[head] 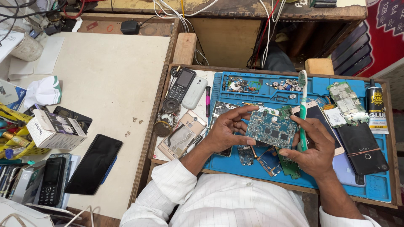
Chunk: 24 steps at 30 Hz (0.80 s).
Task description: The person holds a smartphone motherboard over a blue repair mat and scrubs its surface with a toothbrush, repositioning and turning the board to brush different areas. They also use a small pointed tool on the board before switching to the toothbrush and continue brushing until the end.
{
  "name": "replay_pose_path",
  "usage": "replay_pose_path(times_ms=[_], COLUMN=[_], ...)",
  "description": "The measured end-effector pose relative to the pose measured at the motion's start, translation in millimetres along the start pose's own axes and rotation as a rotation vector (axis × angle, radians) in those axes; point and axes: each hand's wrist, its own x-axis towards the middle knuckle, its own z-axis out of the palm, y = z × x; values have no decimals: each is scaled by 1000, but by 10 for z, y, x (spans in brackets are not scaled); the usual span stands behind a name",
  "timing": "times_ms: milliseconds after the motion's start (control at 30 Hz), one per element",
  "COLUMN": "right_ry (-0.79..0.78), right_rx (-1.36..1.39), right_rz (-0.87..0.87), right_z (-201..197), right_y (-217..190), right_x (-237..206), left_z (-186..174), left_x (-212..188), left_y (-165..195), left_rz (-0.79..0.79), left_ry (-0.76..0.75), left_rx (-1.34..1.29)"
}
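Circuit board: a blue-green circuit board is held up over the blue work mat, between the two hands and near the middle of the view.
Left hand: the left hand is closed on the board's left edge, with the thumb laid below and the fingers curled over the upper left corner.
Right hand: the right hand is closed around the handle of a green and white toothbrush; its fingertips are also set against the board's right edge.
Board relative to grip: the board is pinched from both short sides, so that its face is left bare between the hands.
Board axis: the long axis is seen running roughly left to right, slightly tilted, with the component side turned up toward the camera.
Toothbrush axis: the brush is held nearly upright in the picture, with the bristle head pointed away from the person, above the hand and beyond the board's right end.
Under the hands: smaller boards are seen lying on the mat below the held one, partly covered by it.
Beside the right hand: a phone with a pale screen is partly hidden behind the fingers and the brush handle.
Hard to make out: the small parts in the mat's upper trays cannot be told apart, and the lower end of the brush handle is hidden in the palm.
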Motion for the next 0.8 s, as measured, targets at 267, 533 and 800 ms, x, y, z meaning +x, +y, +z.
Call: replay_pose_path(times_ms=[267, 533, 800], right_ry=[-18, 6, 35], right_rx=[43, 20, -100], right_rz=[-2, -21, -60], right_z=[5, -4, -9], right_y=[25, -4, -44], right_x=[-11, -5, -5], left_z=[13, 31, 20], left_x=[1, -7, -15], left_y=[39, 93, 97], left_rz=[-14, -52, -59], left_ry=[-12, -30, -28], left_rx=[-7, 21, 47])
